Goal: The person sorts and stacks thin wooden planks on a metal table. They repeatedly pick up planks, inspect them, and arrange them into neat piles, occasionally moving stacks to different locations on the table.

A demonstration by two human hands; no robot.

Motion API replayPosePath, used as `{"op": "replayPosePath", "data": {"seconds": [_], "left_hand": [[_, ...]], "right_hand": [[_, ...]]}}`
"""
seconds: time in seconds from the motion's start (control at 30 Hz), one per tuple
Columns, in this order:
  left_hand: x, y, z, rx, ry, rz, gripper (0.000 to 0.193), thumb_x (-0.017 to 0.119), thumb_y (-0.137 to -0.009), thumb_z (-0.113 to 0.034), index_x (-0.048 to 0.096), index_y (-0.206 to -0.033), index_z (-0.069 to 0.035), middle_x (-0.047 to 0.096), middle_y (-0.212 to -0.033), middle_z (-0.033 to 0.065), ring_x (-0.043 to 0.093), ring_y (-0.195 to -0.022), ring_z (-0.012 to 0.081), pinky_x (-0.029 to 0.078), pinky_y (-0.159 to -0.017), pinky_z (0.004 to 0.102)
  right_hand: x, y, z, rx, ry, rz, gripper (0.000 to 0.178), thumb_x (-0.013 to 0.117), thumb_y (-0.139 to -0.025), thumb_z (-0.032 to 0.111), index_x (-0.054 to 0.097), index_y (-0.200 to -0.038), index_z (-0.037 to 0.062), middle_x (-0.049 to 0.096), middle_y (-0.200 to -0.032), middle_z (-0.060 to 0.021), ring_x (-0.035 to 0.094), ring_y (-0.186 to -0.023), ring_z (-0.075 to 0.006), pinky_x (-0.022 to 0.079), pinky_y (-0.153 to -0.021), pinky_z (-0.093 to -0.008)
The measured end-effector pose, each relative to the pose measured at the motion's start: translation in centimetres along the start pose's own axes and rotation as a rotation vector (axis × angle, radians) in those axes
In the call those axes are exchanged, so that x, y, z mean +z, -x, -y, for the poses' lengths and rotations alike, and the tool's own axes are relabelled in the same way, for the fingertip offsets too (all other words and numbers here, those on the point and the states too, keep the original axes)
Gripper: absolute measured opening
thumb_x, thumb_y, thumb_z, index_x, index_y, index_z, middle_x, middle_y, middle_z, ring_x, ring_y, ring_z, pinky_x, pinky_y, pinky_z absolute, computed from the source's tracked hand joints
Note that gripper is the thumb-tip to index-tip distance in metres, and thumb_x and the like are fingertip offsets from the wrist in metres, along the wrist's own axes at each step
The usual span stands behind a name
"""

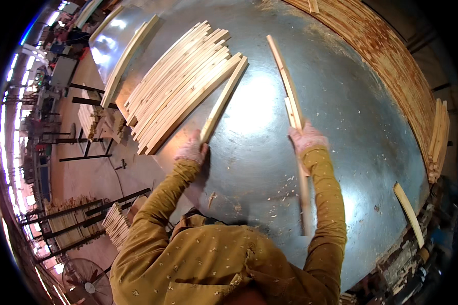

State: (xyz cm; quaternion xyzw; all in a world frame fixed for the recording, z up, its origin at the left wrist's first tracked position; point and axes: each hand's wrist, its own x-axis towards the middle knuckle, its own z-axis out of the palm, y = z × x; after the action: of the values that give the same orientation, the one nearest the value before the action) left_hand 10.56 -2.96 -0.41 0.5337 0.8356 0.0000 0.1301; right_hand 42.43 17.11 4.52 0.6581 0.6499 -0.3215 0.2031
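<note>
My left hand (pixel 191 148), in what looks like a thin pale glove, is closed around the near end of a wooden strip (pixel 225 97) that points away to the right. My right hand (pixel 308 139) grips a pair of wooden strips (pixel 284 71) lying side by side, one reaching farther forward than the other. Wood also extends back below the right wrist, blurred near its end. Left of my left hand's strip lies a row of several similar wooden strips (pixel 180 84), packed side by side with uneven ends on the metal tabletop (pixel 249 168).
Another wooden strip (pixel 130 58) lies beyond the row at the far left. A plywood board (pixel 376 61) borders the table's right side, with a strip bundle (pixel 437 137) near it. One short strip (pixel 408 213) rests at the right edge. A fan (pixel 89 287) stands lower left.
</note>
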Motion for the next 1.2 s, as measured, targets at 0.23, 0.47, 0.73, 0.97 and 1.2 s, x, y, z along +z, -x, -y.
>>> {"op": "replayPosePath", "data": {"seconds": [0.23,0.47,0.73,0.97,1.2], "left_hand": [[-3.4,-5.5,8.6,0.361,-0.297,-0.538,0.069,0.071,-0.082,-0.034,0.045,-0.14,-0.007,0.054,-0.129,0.0206,0.056,-0.111,0.0351,0.048,-0.093,0.0476],[-5.6,1.0,1.3,0.024,1.301,1.104,0.063,0.063,-0.093,-0.046,0.047,-0.138,-0.006,0.064,-0.098,0.0093,0.065,-0.082,0.0212,0.056,-0.071,0.0347],[0.6,-3.3,-1.0,-0.075,0.951,0.883,0.045,0.066,-0.092,-0.033,0.058,-0.128,-0.008,0.07,-0.099,0.0102,0.066,-0.08,0.0205,0.054,-0.075,0.036],[-4.8,-5.9,-7.6,-0.161,0.84,0.528,0.063,0.069,-0.089,-0.03,0.044,-0.139,-0.002,0.067,-0.115,0.0237,0.066,-0.106,0.0357,0.052,-0.091,0.0439],[-6.2,-10.3,-3.8,0.258,-0.124,0.36,0.054,0.059,-0.093,-0.025,0.04,-0.142,-0.013,0.062,-0.114,0.0189,0.065,-0.101,0.0388,0.052,-0.083,0.0519]], "right_hand": [[10.1,-3.2,2.9,-0.186,-1.153,-0.054,0.066,0.058,-0.093,0.056,0.058,-0.133,0.0039,0.067,-0.12,-0.0139,0.063,-0.108,-0.0254,0.047,-0.098,-0.035],[7.1,-2.1,14.8,-0.175,-1.936,0.035,0.044,0.046,-0.104,0.035,0.059,-0.122,-0.0023,0.067,-0.106,-0.0175,0.069,-0.087,-0.0282,0.06,-0.08,-0.0392],[12.7,2.8,14.0,-0.117,-1.86,0.0,0.051,0.045,-0.103,0.045,0.054,-0.126,0.0012,0.067,-0.099,-0.0156,0.066,-0.08,-0.0245,0.059,-0.072,-0.0366],[18.1,5.6,9.2,-0.229,-2.18,0.257,0.071,0.058,-0.086,0.067,0.057,-0.123,0.0062,0.061,-0.09,-0.0089,0.056,-0.071,-0.0194,0.052,-0.063,-0.0328],[21.2,8.7,5.3,-0.148,-2.033,0.114,0.067,0.07,-0.086,0.056,0.055,-0.126,0.0045,0.062,-0.09,-0.0106,0.056,-0.072,-0.0178,0.05,-0.063,-0.0333]]}}
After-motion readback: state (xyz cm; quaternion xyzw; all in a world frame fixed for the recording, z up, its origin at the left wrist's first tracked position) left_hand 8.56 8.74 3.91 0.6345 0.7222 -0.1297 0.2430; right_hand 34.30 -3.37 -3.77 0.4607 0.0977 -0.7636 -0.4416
